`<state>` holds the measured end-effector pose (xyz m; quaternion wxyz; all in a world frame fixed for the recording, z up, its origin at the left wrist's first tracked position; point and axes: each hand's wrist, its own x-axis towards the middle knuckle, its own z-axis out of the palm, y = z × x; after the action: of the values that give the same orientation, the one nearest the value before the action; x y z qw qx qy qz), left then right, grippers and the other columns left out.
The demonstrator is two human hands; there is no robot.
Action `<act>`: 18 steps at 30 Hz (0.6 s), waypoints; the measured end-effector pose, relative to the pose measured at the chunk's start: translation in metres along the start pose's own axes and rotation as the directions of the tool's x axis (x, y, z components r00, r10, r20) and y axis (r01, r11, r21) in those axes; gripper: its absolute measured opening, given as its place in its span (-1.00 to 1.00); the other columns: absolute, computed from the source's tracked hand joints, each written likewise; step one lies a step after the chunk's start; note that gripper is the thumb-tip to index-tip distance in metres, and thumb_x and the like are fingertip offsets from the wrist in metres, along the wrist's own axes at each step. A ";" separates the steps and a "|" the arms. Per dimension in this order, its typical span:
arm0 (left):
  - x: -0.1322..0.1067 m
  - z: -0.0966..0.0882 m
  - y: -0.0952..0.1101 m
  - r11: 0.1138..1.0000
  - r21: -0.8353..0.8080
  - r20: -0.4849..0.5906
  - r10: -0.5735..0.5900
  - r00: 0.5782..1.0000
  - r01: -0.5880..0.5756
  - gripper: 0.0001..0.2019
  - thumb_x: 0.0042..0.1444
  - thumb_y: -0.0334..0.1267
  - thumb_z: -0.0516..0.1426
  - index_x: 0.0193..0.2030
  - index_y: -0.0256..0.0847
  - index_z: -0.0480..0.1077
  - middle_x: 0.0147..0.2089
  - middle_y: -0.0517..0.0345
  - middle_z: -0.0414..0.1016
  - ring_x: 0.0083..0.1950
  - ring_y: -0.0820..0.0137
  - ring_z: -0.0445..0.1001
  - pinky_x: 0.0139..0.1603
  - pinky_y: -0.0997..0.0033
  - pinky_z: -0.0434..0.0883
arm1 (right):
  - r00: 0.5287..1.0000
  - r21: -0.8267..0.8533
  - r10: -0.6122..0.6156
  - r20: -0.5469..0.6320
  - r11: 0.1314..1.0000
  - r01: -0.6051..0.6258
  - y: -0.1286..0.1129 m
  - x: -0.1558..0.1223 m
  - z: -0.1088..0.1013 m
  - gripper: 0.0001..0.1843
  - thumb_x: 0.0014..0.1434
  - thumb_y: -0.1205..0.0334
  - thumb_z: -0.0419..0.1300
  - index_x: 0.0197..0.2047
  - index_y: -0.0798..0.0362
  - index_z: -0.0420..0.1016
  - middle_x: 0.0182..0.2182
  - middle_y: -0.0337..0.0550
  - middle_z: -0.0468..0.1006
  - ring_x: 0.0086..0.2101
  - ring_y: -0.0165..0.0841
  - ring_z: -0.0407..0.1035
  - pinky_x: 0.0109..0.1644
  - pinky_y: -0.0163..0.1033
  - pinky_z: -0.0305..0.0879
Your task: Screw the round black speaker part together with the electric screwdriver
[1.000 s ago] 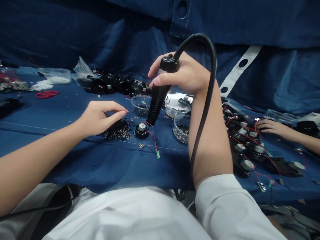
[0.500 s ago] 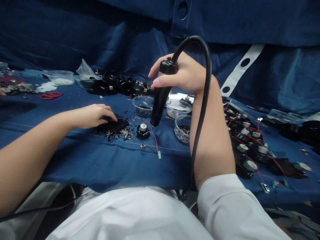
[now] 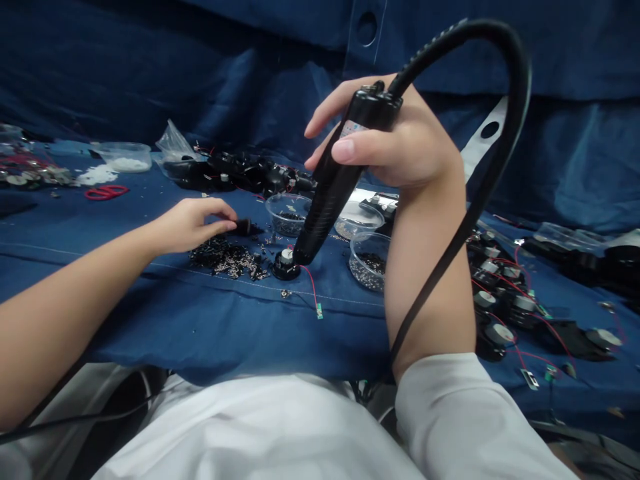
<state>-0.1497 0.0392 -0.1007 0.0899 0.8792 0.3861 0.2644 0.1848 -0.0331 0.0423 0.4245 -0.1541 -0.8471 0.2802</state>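
My right hand [image 3: 400, 143] is wrapped round a black corded electric screwdriver [image 3: 327, 197], tilted with its tip down. The tip is at the right side of a small round black housing [image 3: 286, 268] with a white cylindrical motor in it; whether they touch I cannot tell. From the housing a red wire runs to a little green circuit board [image 3: 319, 311]. My left hand [image 3: 197, 223] pinches a dark curved plastic piece [image 3: 244, 227] between thumb and fingers. Just below it lies a heap of loose screws [image 3: 227, 259].
Clear tubs [image 3: 367, 267] of small screws stand beside and behind the housing. Several wired black housings [image 3: 500, 333] crowd the right side. Red scissors [image 3: 107, 193], a tub of white bits [image 3: 125, 160] and black parts [image 3: 240, 172] lie at the back left.
The screwdriver has tilted further, its top swinging right and up and its tip dropping left to the housing. My left hand has lifted the dark piece off the screw heap, uncovering it.
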 end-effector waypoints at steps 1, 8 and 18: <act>0.000 0.000 0.001 0.998 -0.027 -0.044 -0.065 0.997 0.064 -0.61 0.26 0.13 0.14 -0.07 -0.17 0.51 -0.14 0.05 0.59 -0.13 0.23 0.53 0.01 0.18 0.47 | 1.000 0.015 -0.026 0.003 1.000 0.026 0.001 0.001 0.003 -0.66 0.03 0.26 0.46 -0.14 0.28 0.67 -0.35 -0.07 0.69 -0.28 -0.19 0.66 -0.29 -0.25 0.63; -0.001 0.001 0.014 0.942 -0.254 -0.142 -0.258 0.956 0.217 -0.74 0.33 0.01 0.08 -0.13 -0.16 0.32 -0.31 0.19 0.35 -0.32 0.40 0.29 -0.25 0.36 0.33 | 0.984 -0.167 -0.132 0.121 0.974 0.151 -0.002 0.013 0.018 -0.72 0.11 0.25 0.44 -0.15 0.24 0.64 -0.34 -0.16 0.66 -0.27 -0.22 0.64 -0.24 -0.24 0.58; -0.001 0.009 0.026 0.888 -0.437 -0.001 -0.158 0.987 0.141 -0.56 0.23 0.20 0.20 -0.17 -0.16 0.28 0.12 -0.05 0.58 0.08 0.13 0.57 0.06 0.11 0.57 | 0.970 -0.322 -0.042 0.238 0.939 0.120 -0.006 0.015 0.022 -0.87 0.13 0.28 0.43 -0.22 0.05 0.64 -0.35 -0.30 0.64 -0.33 -0.42 0.51 -0.29 -0.33 0.39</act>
<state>-0.1292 0.0209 -0.0997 0.2970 0.7994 0.3855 0.3523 0.1582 -0.0377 0.0454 0.3038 -0.1557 -0.9309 0.1304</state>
